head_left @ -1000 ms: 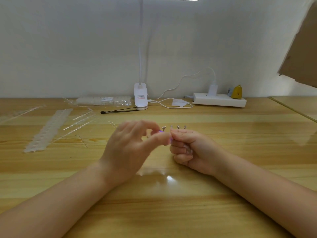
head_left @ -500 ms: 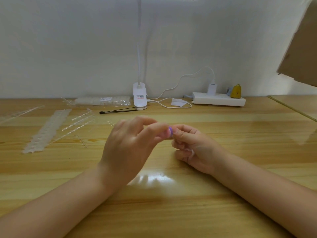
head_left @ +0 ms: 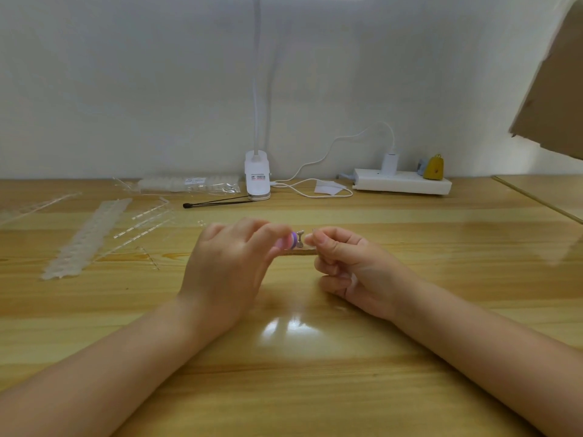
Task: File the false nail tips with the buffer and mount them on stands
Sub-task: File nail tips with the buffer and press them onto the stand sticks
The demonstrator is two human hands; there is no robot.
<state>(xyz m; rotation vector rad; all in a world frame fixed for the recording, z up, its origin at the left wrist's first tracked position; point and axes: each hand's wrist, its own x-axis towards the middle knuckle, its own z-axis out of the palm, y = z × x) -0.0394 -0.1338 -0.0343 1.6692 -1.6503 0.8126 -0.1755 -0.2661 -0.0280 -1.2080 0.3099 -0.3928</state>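
— Purple and pink, that small piece (head_left: pixel 289 242) the left hand (head_left: pixel 227 263) is pinching between thumb and fingertips; is it a nail tip?

— Too blurred to say for sure. The fingers are curling round it, holding it right against a little metal stand (head_left: pixel 300 239).

— And the stand?

— It is sitting upright on a thin tan strip (head_left: pixel 298 253), just to the right of the pinch. The right hand (head_left: pixel 353 266) is gripping the other end of that strip, thumb and forefinger closing on it, the remaining fingers curling into the palm.

— So both hands are meeting over the table (head_left: pixel 315 389)?

— Yes, close together above the wood, forearms coming in from either side.

— What is lying further out?

— Left of the grip, a long white strip of nail tips (head_left: pixel 86 238) and some clear plastic sticks (head_left: pixel 148 222). Behind it, a black tool (head_left: pixel 217 202), a clear packet (head_left: pixel 189 184) and a white lamp base (head_left: pixel 257 176) by the wall. To the right behind, a white power strip (head_left: pixel 402 184) with a plugged cable (head_left: pixel 331 149).
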